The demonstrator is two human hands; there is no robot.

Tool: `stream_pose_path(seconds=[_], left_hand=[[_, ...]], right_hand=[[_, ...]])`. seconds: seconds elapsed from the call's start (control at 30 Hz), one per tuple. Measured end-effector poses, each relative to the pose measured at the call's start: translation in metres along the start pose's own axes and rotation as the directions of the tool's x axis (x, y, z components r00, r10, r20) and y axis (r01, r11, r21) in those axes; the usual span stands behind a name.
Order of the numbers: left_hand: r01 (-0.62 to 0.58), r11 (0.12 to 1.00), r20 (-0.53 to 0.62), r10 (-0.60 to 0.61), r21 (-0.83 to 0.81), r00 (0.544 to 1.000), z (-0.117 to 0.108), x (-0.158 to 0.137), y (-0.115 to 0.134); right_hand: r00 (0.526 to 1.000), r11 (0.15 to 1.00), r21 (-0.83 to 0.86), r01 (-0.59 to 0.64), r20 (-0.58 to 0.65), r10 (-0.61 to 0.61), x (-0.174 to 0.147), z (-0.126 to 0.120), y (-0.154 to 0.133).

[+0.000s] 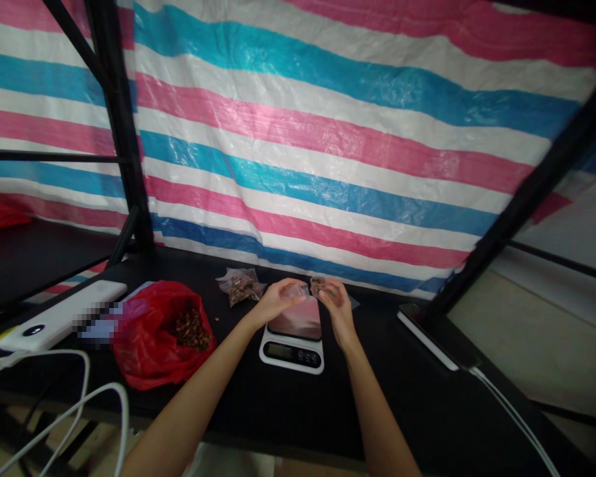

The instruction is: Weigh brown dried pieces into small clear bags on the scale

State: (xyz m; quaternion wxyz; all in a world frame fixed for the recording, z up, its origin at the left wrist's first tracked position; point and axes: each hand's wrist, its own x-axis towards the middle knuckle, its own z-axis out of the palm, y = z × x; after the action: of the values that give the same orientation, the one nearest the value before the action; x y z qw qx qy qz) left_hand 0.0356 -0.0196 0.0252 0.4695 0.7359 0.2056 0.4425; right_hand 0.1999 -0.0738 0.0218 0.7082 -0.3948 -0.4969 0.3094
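Observation:
My left hand is closed on a clear plastic bag above the left side of a white kitchen scale. My right hand, over the scale's far right corner, grips a small clear container with brown bits in it; its exact shape is hard to make out. The scale has a shiny metal plate, and its display is unreadable. Left of my left hand lie filled clear bags of brown pieces. Nearer on the left, an open red plastic bag holds loose brown pieces.
A white power bank-like device with white cables lies at the left. On the right sits a dark, flat device with a white edge and cables. Black metal posts and a striped plastic sheet stand behind the black table.

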Motion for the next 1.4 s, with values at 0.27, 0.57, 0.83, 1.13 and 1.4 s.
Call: stream_pose_path(seconds=[0.27, 0.57, 0.83, 1.13, 1.4], left_hand=[[0.028, 0.991, 0.032, -0.024, -0.129, 0.999, 0.003, 0.000, -0.002], [0.055, 0.989, 0.032, -0.051, -0.138, 0.998, 0.007, -0.001, -0.004], [0.067, 0.987, 0.044, -0.061, -0.147, 0.997, 0.006, -0.001, -0.004], [0.009, 0.998, -0.028, -0.008, 0.054, 1.000, 0.003, -0.003, 0.005], [-0.074, 0.806, 0.007, 0.087, 0.587, 0.996, 0.017, -0.014, 0.003]], right_hand=[[0.993, 0.990, -0.126, 0.056, 0.107, -0.042, -0.004, 0.005, -0.010], [0.993, 0.992, -0.044, 0.119, 0.029, -0.118, -0.005, 0.011, -0.004], [0.995, 0.994, -0.060, 0.090, 0.043, -0.087, -0.007, 0.011, -0.007], [0.994, 0.994, -0.022, 0.102, -0.029, -0.103, -0.008, 0.011, -0.009], [0.981, 0.996, 0.028, 0.082, -0.180, -0.076, 0.002, -0.003, 0.004]])
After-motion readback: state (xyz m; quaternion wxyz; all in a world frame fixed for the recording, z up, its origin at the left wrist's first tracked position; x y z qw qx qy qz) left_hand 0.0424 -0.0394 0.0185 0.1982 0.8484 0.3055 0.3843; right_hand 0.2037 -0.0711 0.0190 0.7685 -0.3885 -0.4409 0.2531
